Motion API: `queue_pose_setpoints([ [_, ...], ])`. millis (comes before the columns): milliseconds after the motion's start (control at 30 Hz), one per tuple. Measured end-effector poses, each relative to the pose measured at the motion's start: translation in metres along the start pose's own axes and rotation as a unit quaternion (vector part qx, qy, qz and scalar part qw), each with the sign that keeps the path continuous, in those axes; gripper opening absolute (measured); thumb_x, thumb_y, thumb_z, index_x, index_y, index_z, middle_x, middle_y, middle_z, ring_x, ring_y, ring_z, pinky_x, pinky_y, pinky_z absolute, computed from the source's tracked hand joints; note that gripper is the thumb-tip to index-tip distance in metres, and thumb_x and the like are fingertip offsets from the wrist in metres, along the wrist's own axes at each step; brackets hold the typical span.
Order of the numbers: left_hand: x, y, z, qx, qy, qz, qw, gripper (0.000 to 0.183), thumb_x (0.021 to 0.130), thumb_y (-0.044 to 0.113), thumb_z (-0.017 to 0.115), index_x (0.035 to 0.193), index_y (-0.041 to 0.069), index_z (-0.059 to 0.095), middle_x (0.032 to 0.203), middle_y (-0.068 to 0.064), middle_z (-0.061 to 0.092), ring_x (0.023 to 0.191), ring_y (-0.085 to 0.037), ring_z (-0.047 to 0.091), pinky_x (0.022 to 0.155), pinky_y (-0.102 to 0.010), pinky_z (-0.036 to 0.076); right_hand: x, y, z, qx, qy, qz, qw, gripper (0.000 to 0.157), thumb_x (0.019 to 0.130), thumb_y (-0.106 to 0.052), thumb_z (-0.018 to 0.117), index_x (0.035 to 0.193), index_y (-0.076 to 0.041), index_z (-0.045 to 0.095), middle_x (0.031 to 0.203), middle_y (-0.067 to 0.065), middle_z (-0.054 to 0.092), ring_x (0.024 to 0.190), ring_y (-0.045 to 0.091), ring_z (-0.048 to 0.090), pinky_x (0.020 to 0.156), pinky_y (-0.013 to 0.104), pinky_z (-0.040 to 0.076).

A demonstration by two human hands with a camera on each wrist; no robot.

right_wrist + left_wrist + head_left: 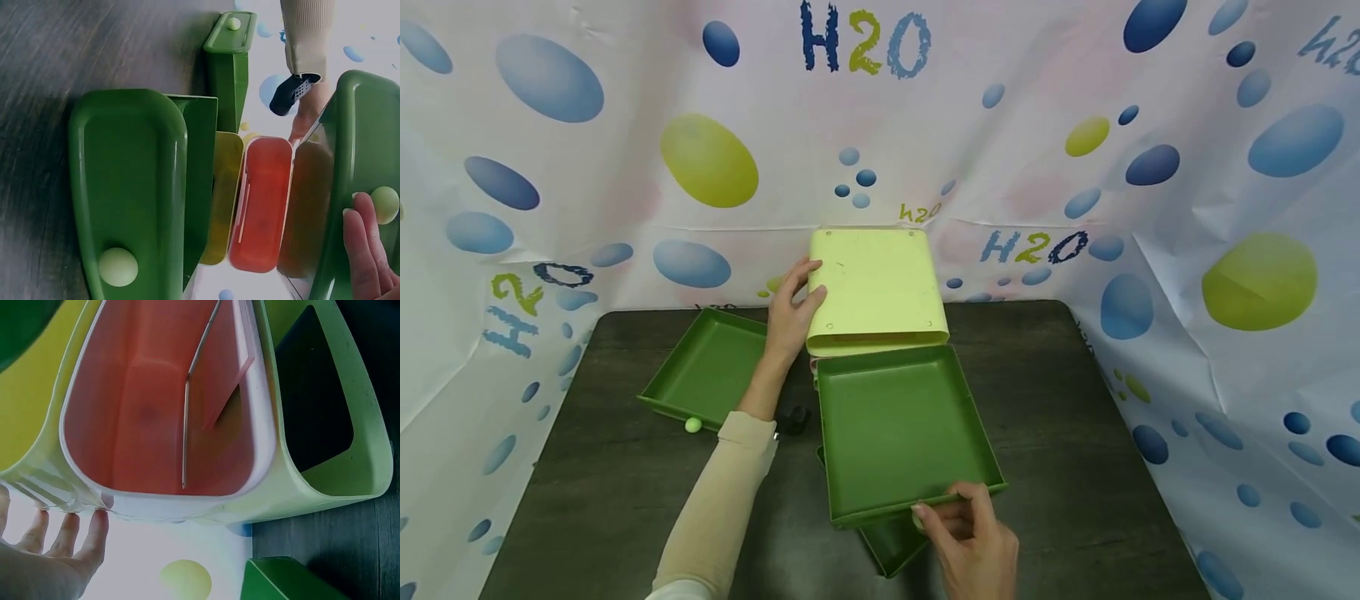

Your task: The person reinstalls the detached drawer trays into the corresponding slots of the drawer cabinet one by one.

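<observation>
A stacked drawer housing, its top a pale yellow-green shell (876,283), stands at the back of the table. My left hand (790,317) rests against its left side; the left wrist view shows spread fingers (94,540) touching the wall. My right hand (973,542) pinches the front of a green drawer (895,433) at its round knob (385,205). The drawer is held level, with its back edge right at the top shell's mouth. Under that mouth, the middle shell's red interior (261,200) shows a thin metal rod (185,431).
Left of the housing lies a second green drawer (715,367) with a pale green knob (693,425). A third green drawer (891,546) is on the dark table (1075,467), partly hidden under the held one. A printed sheet (1000,167) hangs behind and at both sides.
</observation>
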State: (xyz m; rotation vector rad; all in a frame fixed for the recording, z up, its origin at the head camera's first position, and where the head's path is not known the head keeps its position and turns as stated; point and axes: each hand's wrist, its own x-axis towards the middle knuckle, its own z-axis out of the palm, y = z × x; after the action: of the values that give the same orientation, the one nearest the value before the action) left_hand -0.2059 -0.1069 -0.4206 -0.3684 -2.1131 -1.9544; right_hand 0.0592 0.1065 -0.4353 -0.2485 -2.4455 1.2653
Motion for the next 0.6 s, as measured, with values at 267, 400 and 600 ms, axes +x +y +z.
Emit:
queue_pose_setpoints([
  [267, 0.000, 0.001, -0.001, -0.002, 0.005, -0.002, 1.0000, 0.039, 0.091, 0.009, 0.055, 0.128, -0.001, 0.049, 0.144, -0.017, 0.029, 0.125, -0.032, 0.036, 0.095, -0.049, 0.036, 0.005, -0.006, 0.005, 0.028, 0.004, -0.034, 0.999, 0.030, 0.072, -0.022, 0.077, 0.091, -0.014, 0.055, 0.065, -0.015, 0.063, 0.049, -0.003, 0.057, 0.045, 0.015, 0.045],
  [400, 0.001, 0.001, -0.001, -0.005, 0.007, 0.003, 1.0000, 0.038, 0.091, 0.008, 0.054, 0.127, -0.002, 0.050, 0.143, -0.018, 0.030, 0.125, -0.032, 0.036, 0.095, -0.049, 0.037, 0.008, -0.007, 0.011, 0.018, -0.009, -0.014, 1.000, 0.029, 0.075, -0.029, 0.074, 0.093, -0.017, 0.055, 0.066, -0.015, 0.063, 0.051, -0.006, 0.056, 0.046, 0.015, 0.046],
  [600, 0.000, 0.000, 0.000, -0.005, 0.005, 0.001, 1.0000, 0.038, 0.091, 0.008, 0.055, 0.127, -0.001, 0.050, 0.143, -0.018, 0.030, 0.125, -0.032, 0.037, 0.094, -0.049, 0.038, 0.012, -0.006, 0.016, 0.009, -0.006, -0.026, 1.000, 0.029, 0.076, -0.030, 0.072, 0.093, -0.014, 0.056, 0.065, -0.013, 0.063, 0.053, -0.009, 0.055, 0.047, 0.013, 0.046],
])
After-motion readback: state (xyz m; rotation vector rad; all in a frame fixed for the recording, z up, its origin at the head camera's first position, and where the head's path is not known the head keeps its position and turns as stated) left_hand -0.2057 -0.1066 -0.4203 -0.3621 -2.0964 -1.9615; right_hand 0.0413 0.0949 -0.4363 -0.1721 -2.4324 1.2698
